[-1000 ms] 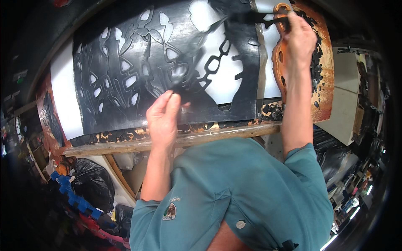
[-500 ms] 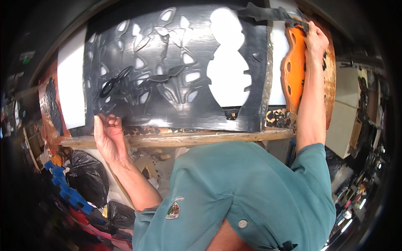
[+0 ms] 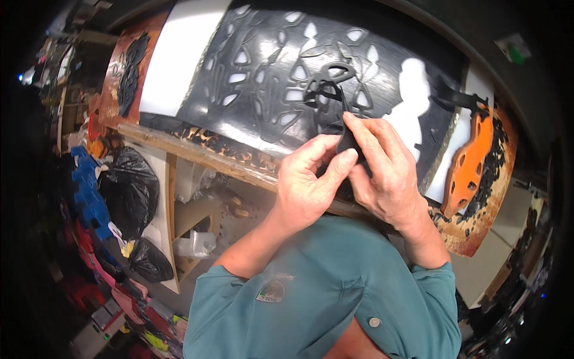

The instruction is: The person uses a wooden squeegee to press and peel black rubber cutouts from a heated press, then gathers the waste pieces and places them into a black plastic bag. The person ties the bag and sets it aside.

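My left hand (image 3: 308,182) and my right hand (image 3: 385,167) are together at the near edge of the bench. Between their fingers is a thin, flexible black cut-out piece (image 3: 348,142) with open loops, pinched by both hands. Its upper part stands over a shiny black sheet (image 3: 239,122), and the fingers hide the lower part. Several leaf-like and petal-like shapes are cut through this sheet, with white showing beneath. Right of my hands is a larger rounded opening (image 3: 412,87) in the sheet.
An orange cutting die (image 3: 469,170) with holes lies at the right, small black scraps (image 3: 493,170) beside it. Another black piece (image 3: 457,96) rests at its far end. White board (image 3: 179,51) and a dark cut piece (image 3: 131,75) lie left. Black bags (image 3: 128,191) sit below the bench.
My right hand has left the orange die and come in to meet my left. Both now grip the black piece, and the black strip stays by the die. The view has turned.
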Demonstrator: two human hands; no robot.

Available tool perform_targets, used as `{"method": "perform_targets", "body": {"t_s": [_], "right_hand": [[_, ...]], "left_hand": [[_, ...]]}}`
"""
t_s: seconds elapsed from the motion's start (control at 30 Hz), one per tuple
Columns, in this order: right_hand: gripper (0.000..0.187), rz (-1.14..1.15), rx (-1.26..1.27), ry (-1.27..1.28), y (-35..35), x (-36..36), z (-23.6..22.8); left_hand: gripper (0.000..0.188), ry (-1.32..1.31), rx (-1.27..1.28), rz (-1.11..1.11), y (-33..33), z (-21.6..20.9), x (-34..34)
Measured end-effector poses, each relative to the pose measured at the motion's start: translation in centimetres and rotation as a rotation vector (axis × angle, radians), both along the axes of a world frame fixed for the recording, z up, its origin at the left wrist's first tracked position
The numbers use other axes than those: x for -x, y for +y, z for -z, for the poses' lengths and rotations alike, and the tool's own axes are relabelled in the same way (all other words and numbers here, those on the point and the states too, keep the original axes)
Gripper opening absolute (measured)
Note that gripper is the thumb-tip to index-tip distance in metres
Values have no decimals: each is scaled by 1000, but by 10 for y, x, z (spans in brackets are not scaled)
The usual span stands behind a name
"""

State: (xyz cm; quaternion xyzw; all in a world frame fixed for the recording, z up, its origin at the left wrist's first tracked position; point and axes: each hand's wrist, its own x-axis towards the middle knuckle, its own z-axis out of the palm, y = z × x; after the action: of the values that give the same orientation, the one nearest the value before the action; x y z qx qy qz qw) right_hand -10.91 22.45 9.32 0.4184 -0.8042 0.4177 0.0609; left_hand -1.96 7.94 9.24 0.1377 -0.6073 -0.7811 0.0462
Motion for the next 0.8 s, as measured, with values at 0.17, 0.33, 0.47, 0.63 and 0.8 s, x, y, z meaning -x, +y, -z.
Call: {"method": "perform_targets", "body": {"t_s": [0.17, 0.33, 0.47, 0.63, 0.8], "right_hand": [[22, 54, -5, -229, -12, 21, 2], [10, 321, 275, -181, -41, 64, -38], [18, 208, 344, 362, -98, 86, -49], [45, -12, 24, 398, -205, 48, 24], [43, -120, -62, 229, -243, 21, 69]], "left_hand": [[27, -80, 248, -202, -64, 33, -23], [40, -246, 286, -763, -190, 65, -51], [33, -141, -295, -543, -235, 79, -64], [13, -183, -336, -435, -242, 84, -46], [16, -218, -284, -309, -251, 81, -36]]}}
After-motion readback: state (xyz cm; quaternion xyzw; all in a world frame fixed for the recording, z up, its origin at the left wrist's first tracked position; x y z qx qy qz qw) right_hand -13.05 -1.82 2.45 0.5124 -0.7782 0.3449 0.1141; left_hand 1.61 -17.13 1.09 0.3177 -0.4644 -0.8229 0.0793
